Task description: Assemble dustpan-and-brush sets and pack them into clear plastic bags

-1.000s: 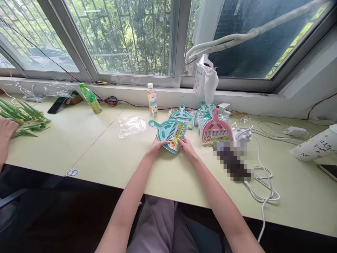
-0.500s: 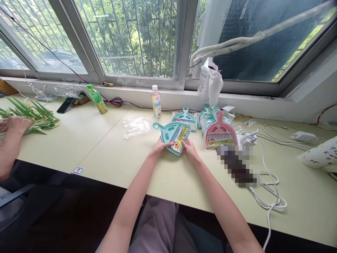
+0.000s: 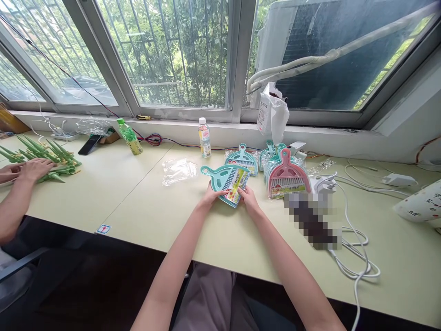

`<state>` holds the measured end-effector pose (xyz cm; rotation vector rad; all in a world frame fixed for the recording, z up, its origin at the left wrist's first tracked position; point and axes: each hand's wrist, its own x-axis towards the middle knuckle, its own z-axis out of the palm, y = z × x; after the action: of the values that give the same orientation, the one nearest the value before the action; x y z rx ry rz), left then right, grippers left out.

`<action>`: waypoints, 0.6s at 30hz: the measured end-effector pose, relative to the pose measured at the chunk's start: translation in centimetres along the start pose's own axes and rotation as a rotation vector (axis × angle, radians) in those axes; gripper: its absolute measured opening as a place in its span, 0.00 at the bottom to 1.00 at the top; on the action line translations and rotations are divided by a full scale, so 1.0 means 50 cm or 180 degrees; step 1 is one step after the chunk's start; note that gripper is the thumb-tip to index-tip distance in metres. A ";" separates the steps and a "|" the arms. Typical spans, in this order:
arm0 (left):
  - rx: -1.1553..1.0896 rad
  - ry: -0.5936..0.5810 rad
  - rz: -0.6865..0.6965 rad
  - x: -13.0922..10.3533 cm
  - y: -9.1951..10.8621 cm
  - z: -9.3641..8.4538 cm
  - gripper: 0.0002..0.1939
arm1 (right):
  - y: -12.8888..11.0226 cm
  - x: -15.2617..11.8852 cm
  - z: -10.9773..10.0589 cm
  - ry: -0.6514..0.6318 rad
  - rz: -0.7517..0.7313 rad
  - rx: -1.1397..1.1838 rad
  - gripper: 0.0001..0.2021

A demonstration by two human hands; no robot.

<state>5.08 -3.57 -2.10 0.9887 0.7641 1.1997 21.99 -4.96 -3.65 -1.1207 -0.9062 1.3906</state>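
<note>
Between my two hands is a small teal dustpan and brush set (image 3: 220, 175), tilted above the table with its handle to the upper left. A printed card (image 3: 237, 184) covers part of its bristles. My left hand (image 3: 209, 196) is closed on the lower left edge, thumb on top. My right hand (image 3: 248, 198) grips the right edge by the card. Behind it lies another teal set (image 3: 242, 158). To the right, a pink dustpan and brush set (image 3: 288, 174) rests on a wrapped pile of teal ones. A clear plastic bag (image 3: 179, 171) lies left of my hands.
A clear bottle (image 3: 204, 138) and a green bottle (image 3: 129, 137) stand near the window. At far left, another person's hands (image 3: 34, 170) touch green pointed pieces (image 3: 62, 156). White cables (image 3: 360, 257), a blurred dark object (image 3: 312, 223) and a patterned cylinder (image 3: 418, 202) are on the right.
The view has shifted slightly, so the scene sits a little lower. My hands keep hold of the teal set with little movement. The other person's hand has moved right over the green pieces.
</note>
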 end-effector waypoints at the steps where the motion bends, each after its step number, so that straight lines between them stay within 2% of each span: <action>1: -0.0014 -0.0001 -0.0003 -0.001 0.001 0.001 0.44 | 0.000 0.000 0.001 0.0003 -0.0014 0.0020 0.19; 10: -0.0033 -0.0082 -0.0059 -0.002 0.001 -0.001 0.38 | -0.007 -0.002 0.007 0.0095 0.0153 0.0057 0.14; 14: 0.0009 -0.0212 -0.0040 0.001 0.003 0.000 0.38 | -0.012 -0.005 0.011 0.0106 0.0186 0.0078 0.13; 18: 0.0002 -0.0147 -0.0138 -0.002 0.011 0.003 0.40 | -0.010 -0.005 0.012 0.0060 0.0141 0.0098 0.13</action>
<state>5.00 -3.65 -1.54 0.9924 0.7459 1.1358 21.55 -5.11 -2.98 -1.1349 -0.8483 1.4232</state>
